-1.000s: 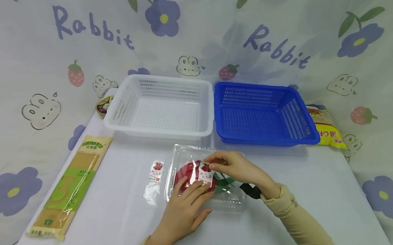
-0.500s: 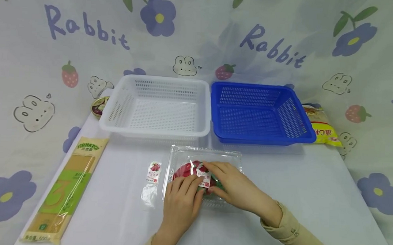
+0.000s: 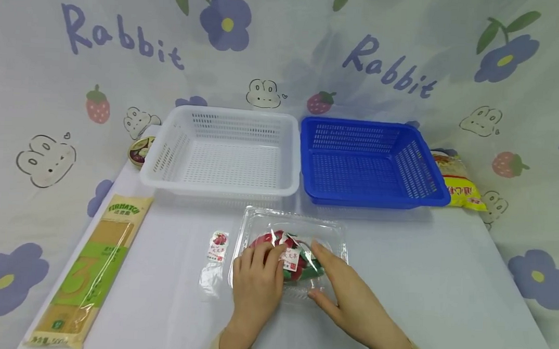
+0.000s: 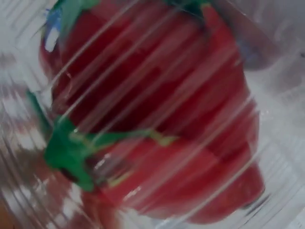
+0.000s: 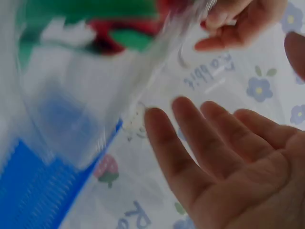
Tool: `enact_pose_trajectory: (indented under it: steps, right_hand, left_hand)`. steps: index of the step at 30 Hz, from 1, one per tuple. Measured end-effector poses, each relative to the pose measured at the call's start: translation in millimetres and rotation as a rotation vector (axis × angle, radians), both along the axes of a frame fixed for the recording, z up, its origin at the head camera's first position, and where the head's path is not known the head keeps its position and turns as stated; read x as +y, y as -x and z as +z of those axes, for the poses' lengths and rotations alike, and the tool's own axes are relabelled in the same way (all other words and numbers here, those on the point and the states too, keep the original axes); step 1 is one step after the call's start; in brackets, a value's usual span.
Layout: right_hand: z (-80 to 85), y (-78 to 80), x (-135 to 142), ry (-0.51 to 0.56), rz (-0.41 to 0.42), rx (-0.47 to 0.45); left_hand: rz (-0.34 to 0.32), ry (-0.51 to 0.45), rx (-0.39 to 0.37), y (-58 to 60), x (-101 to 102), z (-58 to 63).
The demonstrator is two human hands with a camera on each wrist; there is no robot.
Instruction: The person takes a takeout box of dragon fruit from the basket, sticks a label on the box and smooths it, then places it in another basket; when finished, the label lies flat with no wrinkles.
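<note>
Tabletop (image 3: 448, 286) — one clear box (image 3: 326, 229), perhaps two fruits (image 4: 157, 100)

Head view: looked forward and down from the person's side, far enough back to span the white-covered table (image 3: 443, 286) and the white cloth backdrop with purple flowers (image 3: 285, 50). Left wrist view: very close, blurred, faced red fruit with green tips (image 4: 157, 105) through clear plastic. Right wrist view: close on the bare right hand (image 5: 238, 167), backdrop print roughly upside down. Head and right wrist shared the blue perforated plastic basket (image 3: 369, 196); head and left wrist, the fruit.
</note>
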State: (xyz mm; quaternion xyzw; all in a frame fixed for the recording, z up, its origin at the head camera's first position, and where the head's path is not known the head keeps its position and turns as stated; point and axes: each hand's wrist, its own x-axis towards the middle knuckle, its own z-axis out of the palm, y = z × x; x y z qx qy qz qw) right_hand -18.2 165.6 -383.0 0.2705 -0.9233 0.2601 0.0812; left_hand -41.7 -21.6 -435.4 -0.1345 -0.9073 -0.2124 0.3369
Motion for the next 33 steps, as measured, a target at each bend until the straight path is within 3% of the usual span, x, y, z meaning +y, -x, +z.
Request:
enact_pose_trajectory:
  steps: [3,6,11,15,18,22,25,31,33]
  right_hand:
    - [-13.0,-8.0,-9.9,0.067,0.04,0.129]
    - [-28.4,-5.4,-24.3,0.104,0.012,0.193]
    - [-44.7,8.9,-43.3,0.075,-0.187,0.316]
    - [-49.6,15.7,-54.4,0.009,-0.318,0.36]
    - [-50.8,17.6,-59.7,-0.031,-0.364,0.346]
    - [-49.8,17.1,-60.9,-0.074,-0.363,0.297]
    - [-47.7,15.4,-58.6,-0.125,-0.345,0.243]
    - [-39.4,9.4,-46.6,-0.245,-0.346,0.015]
    - [-39.8,8.6,-39.5,-0.254,-0.368,-0.022]
  left_hand:
    - [-0.026,0.016,0.036,1.1,-0.2,0.9]
    - [-0.064,0.061,0.067,4.1,0.6,2.8]
    - [-0.087,0.149,0.049,5.9,4.2,5.2]
    - [-0.071,0.191,0.0,6.0,7.5,6.1]
    - [-0.05,0.213,-0.027,7.5,9.7,6.8]
    - [-0.028,0.216,-0.033,8.7,10.1,6.4]
    - [-0.009,0.215,-0.109,6.1,7.5,9.0]
    - [0.026,0.203,-0.288,2.6,-7.5,12.8]
    - [0.031,0.165,-0.341,3.3,-15.5,11.5]
